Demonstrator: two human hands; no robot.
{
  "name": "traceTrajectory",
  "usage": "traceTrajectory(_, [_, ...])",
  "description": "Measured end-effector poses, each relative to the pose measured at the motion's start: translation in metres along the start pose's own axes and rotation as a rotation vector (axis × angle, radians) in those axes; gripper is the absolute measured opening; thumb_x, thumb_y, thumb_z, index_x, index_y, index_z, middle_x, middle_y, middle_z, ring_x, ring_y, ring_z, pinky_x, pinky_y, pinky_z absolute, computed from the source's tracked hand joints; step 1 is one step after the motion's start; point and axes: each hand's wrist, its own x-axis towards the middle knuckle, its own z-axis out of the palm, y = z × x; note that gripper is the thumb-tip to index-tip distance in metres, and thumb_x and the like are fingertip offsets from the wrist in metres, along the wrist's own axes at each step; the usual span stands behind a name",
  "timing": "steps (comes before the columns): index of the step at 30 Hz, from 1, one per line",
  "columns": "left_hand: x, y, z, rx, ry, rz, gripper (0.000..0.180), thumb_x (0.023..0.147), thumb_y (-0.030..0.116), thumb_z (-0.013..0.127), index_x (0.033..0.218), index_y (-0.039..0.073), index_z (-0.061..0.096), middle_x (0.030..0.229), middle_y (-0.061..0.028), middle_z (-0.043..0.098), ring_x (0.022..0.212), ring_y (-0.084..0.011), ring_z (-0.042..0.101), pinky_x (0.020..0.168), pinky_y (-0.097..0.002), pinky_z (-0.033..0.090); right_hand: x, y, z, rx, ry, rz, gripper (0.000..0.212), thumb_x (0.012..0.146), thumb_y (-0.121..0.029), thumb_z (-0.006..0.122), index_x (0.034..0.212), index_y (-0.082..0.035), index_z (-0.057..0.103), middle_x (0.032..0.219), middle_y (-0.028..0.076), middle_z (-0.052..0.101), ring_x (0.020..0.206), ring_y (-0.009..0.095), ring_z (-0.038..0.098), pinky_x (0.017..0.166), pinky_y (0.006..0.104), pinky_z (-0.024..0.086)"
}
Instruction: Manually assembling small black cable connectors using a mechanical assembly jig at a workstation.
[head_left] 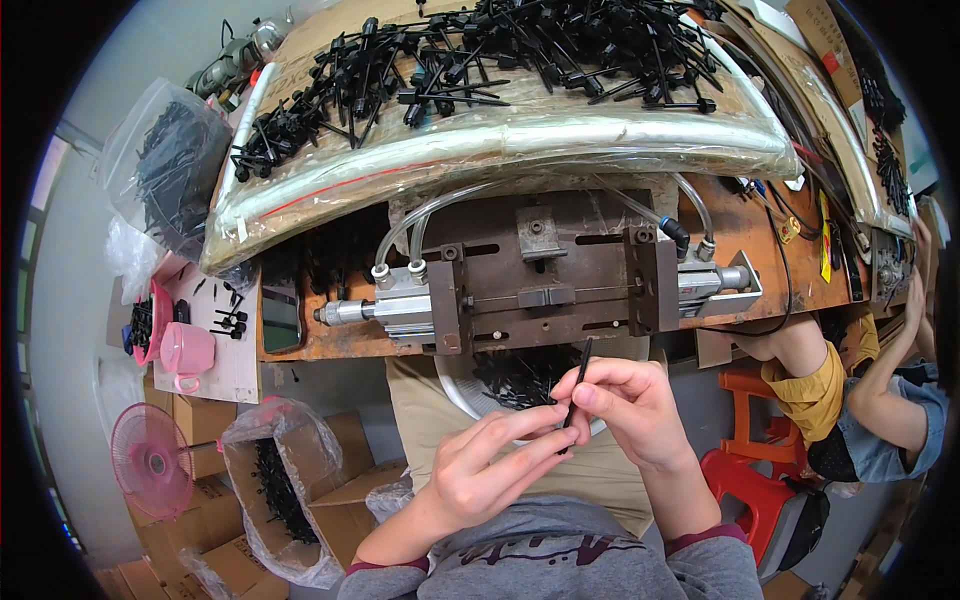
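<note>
A thin black plastic stick (584,364) stands tilted in front of my lap. My right hand (640,412) pinches it between thumb and fingers. Just below that grip, the fingertips of my left hand (478,468) close on its lower part. Beyond my hands, a metal fixture (545,240) with a pneumatic cylinder at each end is set on the wooden bench; a small block (546,297) sits at its middle. Partly hidden by my hands, a white basin (455,385) under the bench edge holds black parts.
Black stemmed parts (560,50) heap on a plastic-wrapped cardboard tray (480,145) at the back. Left are a phone (282,312), pink mug (188,350), pink fan (152,462) and lined box (285,490). Another person (890,400) sits right, near red stools (745,495).
</note>
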Motion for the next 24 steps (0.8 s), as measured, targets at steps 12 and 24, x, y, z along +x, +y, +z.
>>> traceTrajectory(12, [0.0019,0.0027,-0.0023,0.079,-0.035,0.072,0.029,0.064,0.008,0.083,0.091,0.003,0.075,0.112,-0.0101,0.069,0.076,-0.0177,0.067,0.063,-0.0263,0.055,0.0061,-0.0039,-0.0001,0.012,0.073,-0.136,0.016,0.096,-0.006,0.058,0.100,0.007,0.067,0.084,0.013,0.069,0.060,0.013,0.064,0.057,0.0244,0.052])
traceTrajectory(24, [-0.0013,0.0057,-0.0010,0.071,-0.020,0.061,0.030,0.063,0.006,0.083,0.091,0.000,0.074,0.112,-0.0111,0.069,0.079,-0.0192,0.068,0.065,-0.0278,0.056,0.0006,-0.0008,0.0077,0.023,0.116,-0.181,0.013,0.095,-0.003,0.058,0.099,0.007,0.065,0.085,0.015,0.069,0.062,0.015,0.065,0.060,0.0248,0.053])
